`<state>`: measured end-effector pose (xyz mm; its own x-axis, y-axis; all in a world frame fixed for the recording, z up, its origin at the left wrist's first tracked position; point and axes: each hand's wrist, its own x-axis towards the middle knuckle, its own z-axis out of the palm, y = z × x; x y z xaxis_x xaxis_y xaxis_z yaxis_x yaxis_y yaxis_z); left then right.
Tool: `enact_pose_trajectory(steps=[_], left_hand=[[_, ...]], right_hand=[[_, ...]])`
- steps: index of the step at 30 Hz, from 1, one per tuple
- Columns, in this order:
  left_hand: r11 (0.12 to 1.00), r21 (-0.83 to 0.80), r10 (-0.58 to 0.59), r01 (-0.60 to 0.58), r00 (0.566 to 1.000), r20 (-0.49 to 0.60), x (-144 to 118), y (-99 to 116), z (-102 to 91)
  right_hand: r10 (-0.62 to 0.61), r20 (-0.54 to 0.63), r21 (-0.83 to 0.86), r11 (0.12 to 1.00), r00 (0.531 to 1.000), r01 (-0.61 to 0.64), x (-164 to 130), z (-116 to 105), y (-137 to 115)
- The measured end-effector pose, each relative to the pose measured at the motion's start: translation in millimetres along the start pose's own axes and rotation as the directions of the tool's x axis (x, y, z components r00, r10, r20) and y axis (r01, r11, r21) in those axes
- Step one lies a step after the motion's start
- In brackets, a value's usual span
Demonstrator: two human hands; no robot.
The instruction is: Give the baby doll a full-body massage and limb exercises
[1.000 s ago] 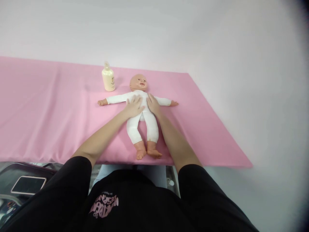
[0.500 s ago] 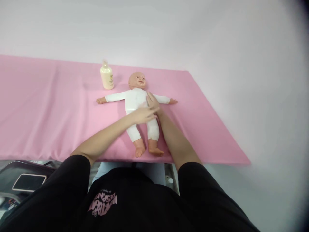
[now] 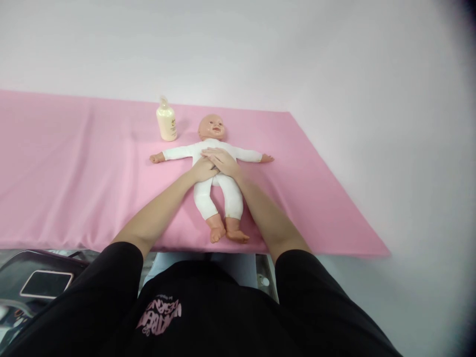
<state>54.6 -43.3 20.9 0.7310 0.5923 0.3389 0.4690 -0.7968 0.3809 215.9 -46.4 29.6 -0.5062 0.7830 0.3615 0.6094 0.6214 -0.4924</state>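
Note:
A baby doll (image 3: 223,188) in a white bodysuit lies face up on a pink cloth (image 3: 74,173), arms spread wide, feet toward me. Both of my hands rest flat on its belly. My right hand (image 3: 222,160) lies across the torso with the fingers pointing left. My left hand (image 3: 203,170) sits partly under it, touching the doll's left side. Neither hand grips anything. A cream lotion bottle (image 3: 166,120) stands upright just left of the doll's head.
The pink cloth covers a white surface that runs on to the right (image 3: 390,148). At the lower left, below the cloth's front edge, a phone (image 3: 46,284) lies on a dark object.
My right hand has swung from the doll's right side to lie across its belly. My left hand slid from the doll's hips back up to the belly's left side, under the right hand.

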Motion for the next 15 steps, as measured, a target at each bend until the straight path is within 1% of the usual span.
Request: enact_pose_trajectory(steps=[2, 3, 5, 8, 10, 12, 15], left_hand=[[0.999, -0.050, 0.014, -0.015, 1.000, -0.026, 0, -13, 0.7], [0.998, -0.066, -0.011, 0.009, 0.999, -0.042, 0, -20, 1.0], [0.990, -0.086, -0.116, 0.109, 0.989, -0.088, -2, -32, 1.5], [0.960, -0.100, -0.273, 0.260, 0.950, -0.151, -8, -48, 0.9], [0.938, -0.086, -0.347, 0.337, 0.921, -0.178, -14, -56, -1.9], [0.912, -0.039, -0.408, 0.409, 0.891, -0.197, -19, -60, -6.9], [0.855, 0.082, -0.486, 0.512, 0.846, -0.218, -28, -60, -17.4]], right_hand=[[0.077, -0.042, -0.010, 0.997, 0.996, -0.078, 0, 3, 7], [0.122, -0.069, -0.016, 0.992, 0.990, -0.123, -1, 3, 12], [0.198, -0.116, -0.025, 0.979, 0.973, -0.202, -3, 5, 24], [0.285, -0.162, -0.041, 0.955, 0.945, -0.295, -9, 4, 41], [0.369, -0.193, -0.072, 0.919, 0.909, -0.388, -15, 1, 51], [0.438, -0.237, -0.138, 0.868, 0.867, -0.476, -23, -4, 61], [0.469, -0.327, -0.267, 0.787, 0.820, -0.556, -40, -15, 74]])
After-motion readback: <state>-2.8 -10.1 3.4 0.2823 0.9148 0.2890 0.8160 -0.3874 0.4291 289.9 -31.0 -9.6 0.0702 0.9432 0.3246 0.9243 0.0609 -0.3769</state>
